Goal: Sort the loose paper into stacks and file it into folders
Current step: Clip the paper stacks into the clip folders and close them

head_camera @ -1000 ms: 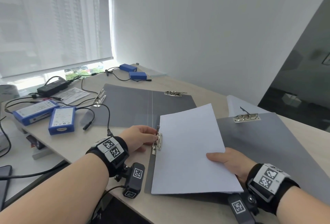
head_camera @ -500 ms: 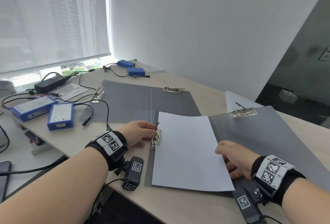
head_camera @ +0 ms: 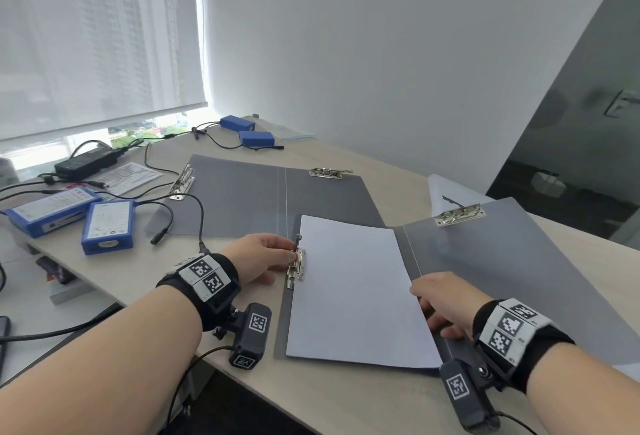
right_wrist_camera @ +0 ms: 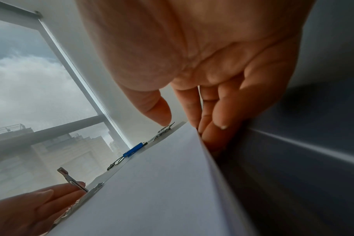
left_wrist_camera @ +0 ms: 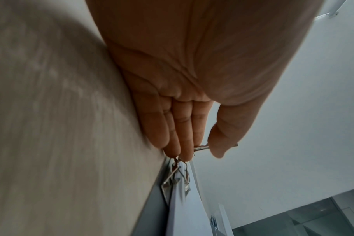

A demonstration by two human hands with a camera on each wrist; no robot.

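Left hand (head_camera: pixel 258 258) pinches the clip (head_camera: pixel 298 266) at nine o'clock of the paper stack (head_camera: pixel 353 289), right hand (head_camera: pixel 441 299) presses straight fingers (right_wrist_camera: pixel 210 115) against its three o'clock edge.

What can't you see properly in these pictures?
Head view: the paper stack covers the left half of the near folder, hiding whatever lies beneath.
Head view: the right hand hides its own fingertips.
Head view: print on the blue boxes is too small to read.
Left wrist view: the left hand covers part of the blurred clip.
Right wrist view: blur along the stack's edge hides the sheet count.
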